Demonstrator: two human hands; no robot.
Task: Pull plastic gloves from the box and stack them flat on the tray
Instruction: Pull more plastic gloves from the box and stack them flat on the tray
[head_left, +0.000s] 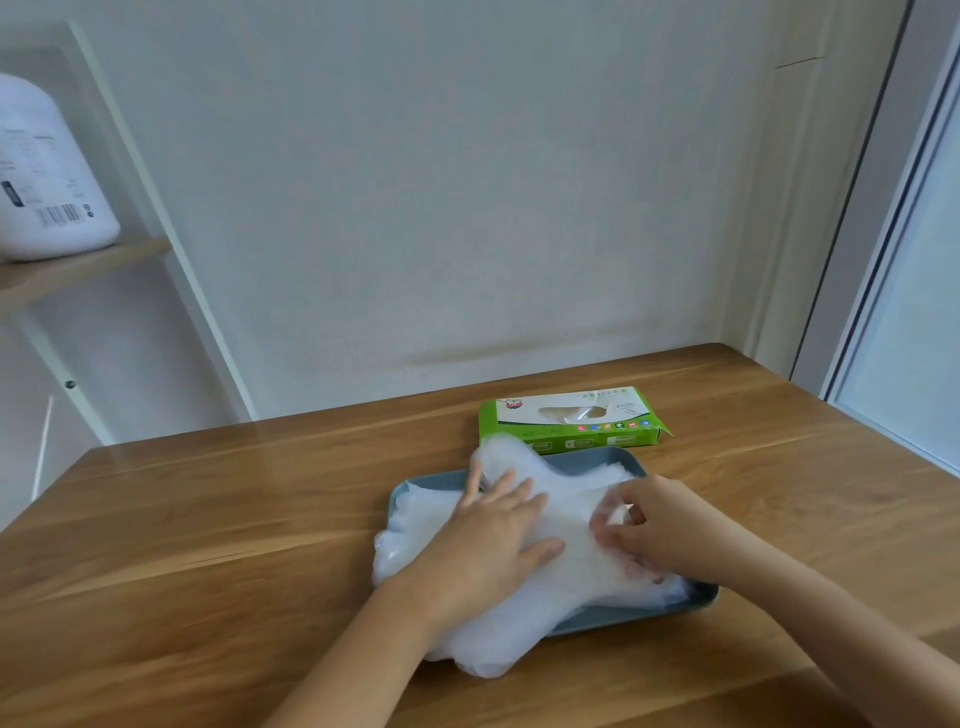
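Observation:
A pile of clear plastic gloves lies on the grey-blue tray in the middle of the wooden table, spilling over its left and front rims. My left hand presses flat on the pile with straight fingers. My right hand is at the pile's right side, its curled fingers and thumb pinching a fold of the top glove. Behind the tray lies the green and white glove box, with a glove showing in its oval opening.
The wooden table meets a white wall at the back. A shelf at the left holds a white appliance. A window frame runs down the right side.

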